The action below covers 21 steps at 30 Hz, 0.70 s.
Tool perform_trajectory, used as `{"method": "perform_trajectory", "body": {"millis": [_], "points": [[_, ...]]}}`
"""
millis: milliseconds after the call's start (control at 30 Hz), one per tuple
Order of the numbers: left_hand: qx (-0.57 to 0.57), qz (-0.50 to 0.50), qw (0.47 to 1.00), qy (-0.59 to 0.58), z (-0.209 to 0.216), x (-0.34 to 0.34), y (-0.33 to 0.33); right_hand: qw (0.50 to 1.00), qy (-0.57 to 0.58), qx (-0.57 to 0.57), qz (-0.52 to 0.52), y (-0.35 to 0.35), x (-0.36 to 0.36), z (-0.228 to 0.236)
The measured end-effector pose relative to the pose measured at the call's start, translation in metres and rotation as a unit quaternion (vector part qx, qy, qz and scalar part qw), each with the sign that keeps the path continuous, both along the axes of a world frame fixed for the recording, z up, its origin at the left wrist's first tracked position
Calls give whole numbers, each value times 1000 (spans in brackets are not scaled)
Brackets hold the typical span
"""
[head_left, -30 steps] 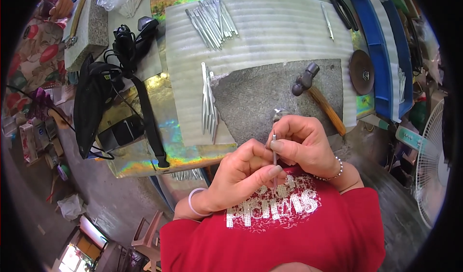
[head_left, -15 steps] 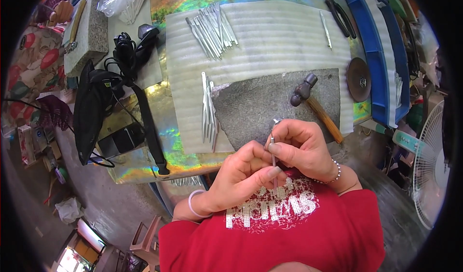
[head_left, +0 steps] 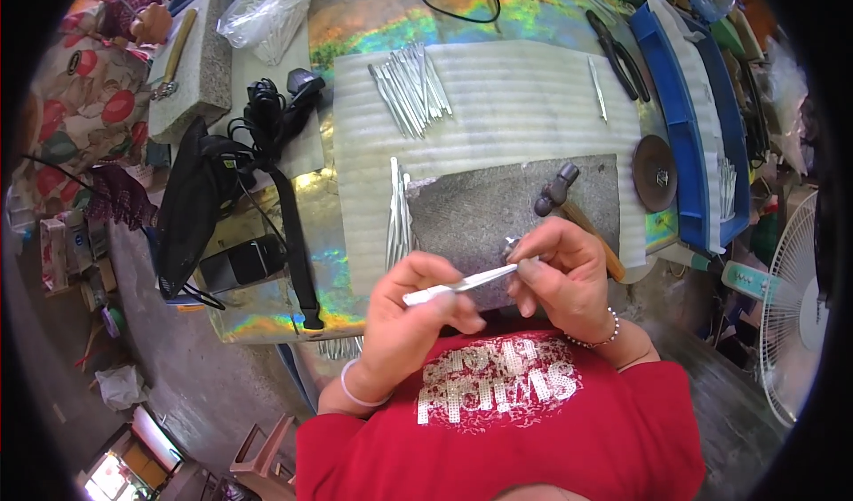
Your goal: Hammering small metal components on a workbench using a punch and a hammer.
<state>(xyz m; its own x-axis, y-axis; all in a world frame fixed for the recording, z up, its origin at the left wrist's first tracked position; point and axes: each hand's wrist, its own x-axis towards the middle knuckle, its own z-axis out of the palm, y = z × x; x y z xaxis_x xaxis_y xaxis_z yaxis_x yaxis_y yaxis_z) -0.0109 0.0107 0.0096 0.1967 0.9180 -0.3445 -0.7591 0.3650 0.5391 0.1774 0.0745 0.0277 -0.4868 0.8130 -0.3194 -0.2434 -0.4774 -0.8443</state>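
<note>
At the near edge of the counter (head_left: 364, 17), I see through the head camera one silver rod (head_left: 480, 279), held in the air between the two hands. The left hand (head_left: 409, 314) grips its wider part between thumb and fingers, and the right hand (head_left: 564, 279) pinches its thin end with the fingertips. Close to the right fingers I notice also a small shiny piece (head_left: 511, 246), but what it is I cannot tell. Behind the hands lies a dark grey slab (head_left: 471, 203), and on it rests a hammer (head_left: 558, 192) with a wooden handle. To the left of this slab there is a narrow bunch of similar rods (head_left: 395, 212), and farther back a bigger pile (head_left: 413, 91), both on a white sheet (head_left: 524, 92). On the right side of the counter I find black pliers (head_left: 608, 44), lying beside a blue tray (head_left: 682, 146), and a brown round dish (head_left: 653, 168).
</note>
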Motion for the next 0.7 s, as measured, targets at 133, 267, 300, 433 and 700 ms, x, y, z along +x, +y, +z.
{"method": "perform_trajectory", "body": {"millis": [133,267,300,433,700], "points": [[32,87,995,38,11,-17,21,998,13,11,65,1,-10,4],[73,104,932,339,23,-41,84,994,-56,65,72,2,4,0],[85,83,911,394,27,-46,104,996,-40,55,56,0,7,2],[133,12,852,507,-6,-51,185,988,-100,81,86,-12,29,5],[135,-12,651,747,-65,-43,240,928,-233,265,117,-21,43,11]]}}
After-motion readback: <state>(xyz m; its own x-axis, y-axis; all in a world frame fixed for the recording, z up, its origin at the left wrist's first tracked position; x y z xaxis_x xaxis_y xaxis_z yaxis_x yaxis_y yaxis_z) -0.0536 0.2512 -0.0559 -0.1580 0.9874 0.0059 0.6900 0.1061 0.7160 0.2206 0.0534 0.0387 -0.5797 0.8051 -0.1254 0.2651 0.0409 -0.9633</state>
